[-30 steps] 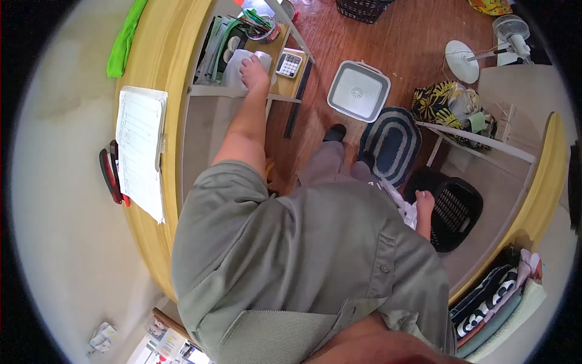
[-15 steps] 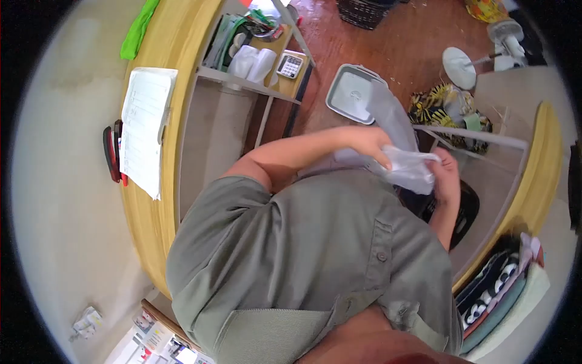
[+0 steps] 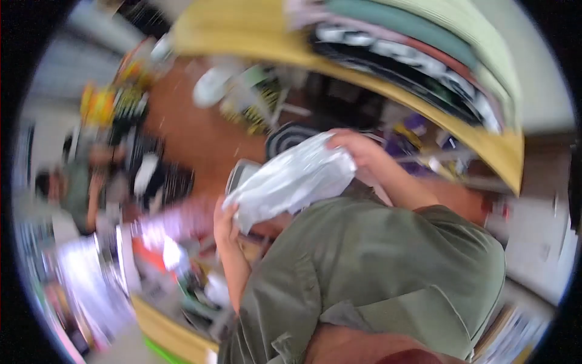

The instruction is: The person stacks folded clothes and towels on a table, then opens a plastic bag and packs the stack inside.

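Note:
A whitish, shiny plastic bag point(image 3: 291, 179) is stretched between my two hands in front of my torso. My left hand point(image 3: 226, 225) grips its lower left end, fingers closed on the plastic. At the upper right end, my right hand point(image 3: 356, 148) is closed on the bag's edge. The bag looks flat and creased; I cannot tell whether anything is inside. Behind it, part of a pale container point(image 3: 240, 172) shows near the floor. A dark round object with ringed markings point(image 3: 288, 141) sits just beyond the bag's top edge.
Folded cloths point(image 3: 412, 51) lie stacked on the curved wooden counter point(image 3: 242, 36). Patterned yellow-and-black bags point(image 3: 257, 103) stand on the reddish floor point(image 3: 182, 121). Another person point(image 3: 76, 188) is at the far left. Motion blurs much of the scene.
My view has swung right, bringing the folded cloths to the top. My hands have moved apart, and the bag, bunched between them before, is now spread out.

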Tool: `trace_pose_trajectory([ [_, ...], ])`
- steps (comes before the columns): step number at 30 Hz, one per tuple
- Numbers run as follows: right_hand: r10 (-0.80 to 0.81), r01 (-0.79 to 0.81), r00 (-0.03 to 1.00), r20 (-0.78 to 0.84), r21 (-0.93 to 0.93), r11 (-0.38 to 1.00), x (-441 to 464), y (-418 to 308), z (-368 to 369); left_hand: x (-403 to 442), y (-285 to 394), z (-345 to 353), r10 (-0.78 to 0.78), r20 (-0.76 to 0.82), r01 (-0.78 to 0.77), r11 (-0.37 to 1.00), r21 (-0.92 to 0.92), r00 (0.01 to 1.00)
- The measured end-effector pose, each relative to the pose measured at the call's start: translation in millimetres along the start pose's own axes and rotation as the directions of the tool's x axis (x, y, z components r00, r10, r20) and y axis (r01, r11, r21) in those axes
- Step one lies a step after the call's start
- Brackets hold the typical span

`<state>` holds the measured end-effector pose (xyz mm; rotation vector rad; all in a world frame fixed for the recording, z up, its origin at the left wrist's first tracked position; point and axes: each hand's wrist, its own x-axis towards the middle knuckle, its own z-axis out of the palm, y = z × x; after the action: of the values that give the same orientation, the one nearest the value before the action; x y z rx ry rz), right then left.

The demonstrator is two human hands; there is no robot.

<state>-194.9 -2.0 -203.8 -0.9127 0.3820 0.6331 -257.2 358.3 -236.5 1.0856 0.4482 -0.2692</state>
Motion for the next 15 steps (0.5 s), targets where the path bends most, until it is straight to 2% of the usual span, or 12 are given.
trace_pose_trajectory([
  [2, -0.094, 0.101, 0.99, -0.101, 0.074, 0.992, -30.4, 20.3, -21.6, 32.1, -10.6, 1.4, -0.107, 0.182, 0.098, 0.993, 0.06, 0.977],
  [4, -0.164, 0.19, 0.974, -0.16, 0.164, 0.968, -64.0, 44.6, -51.0, 56.3, -25.1, 23.8, -0.292, 0.283, 0.253, 0.953, 0.168, 0.913],
  [5, -0.187, 0.233, 0.951, -0.245, 0.174, 0.957, -92.2, 45.8, -45.6, 72.6, -37.7, 26.5, -0.337, 0.361, 0.27, 0.936, 0.226, 0.87],
  [7, -0.239, 0.303, 0.886, -0.398, 0.106, 0.947, -127.6, 71.8, -57.1, 104.9, -67.2, 37.2, -0.484, 0.294, 0.432, 0.873, 0.226, 0.824],
  [8, -0.25, 0.319, 0.839, -0.484, 0.065, 0.946, -143.9, 85.6, -62.5, 94.6, -68.6, 61.2, -0.514, 0.339, 0.436, 0.855, 0.28, 0.788],
  [9, -0.272, 0.367, 0.804, -0.529, 0.081, 0.927, -160.3, 97.2, -66.3, 69.3, -62.7, 84.8, -0.4, 0.475, 0.256, 0.905, 0.34, 0.784],
  [11, -0.352, 0.228, 0.645, -0.678, -0.269, 0.936, -186.9, 111.0, -76.8, 91.8, -75.4, 118.1, -0.643, 0.439, 0.558, 0.765, 0.322, 0.628],
  [12, -0.367, 0.258, 0.604, -0.708, -0.262, 0.93, -197.2, 118.3, -83.5, 88.7, -83.6, 132.0, -0.658, 0.463, 0.55, 0.752, 0.364, 0.594],
  [13, -0.464, 0.3, 0.486, -0.741, -0.357, 0.885, -205.9, 127.5, -93.5, 80.1, -94.2, 143.3, -0.602, 0.552, 0.363, 0.795, 0.486, 0.578],
  [14, -0.552, 0.317, 0.357, -0.754, -0.457, 0.831, -218.6, 132.9, -101.9, 75.7, -102.8, 161.1, -0.673, 0.517, 0.413, 0.737, 0.536, 0.529],
  [15, -0.553, 0.307, 0.281, -0.784, -0.472, 0.826, -239.4, 129.8, -97.3, 71.2, -111.3, 179.0, -0.738, 0.478, 0.456, 0.672, 0.583, 0.476],
])
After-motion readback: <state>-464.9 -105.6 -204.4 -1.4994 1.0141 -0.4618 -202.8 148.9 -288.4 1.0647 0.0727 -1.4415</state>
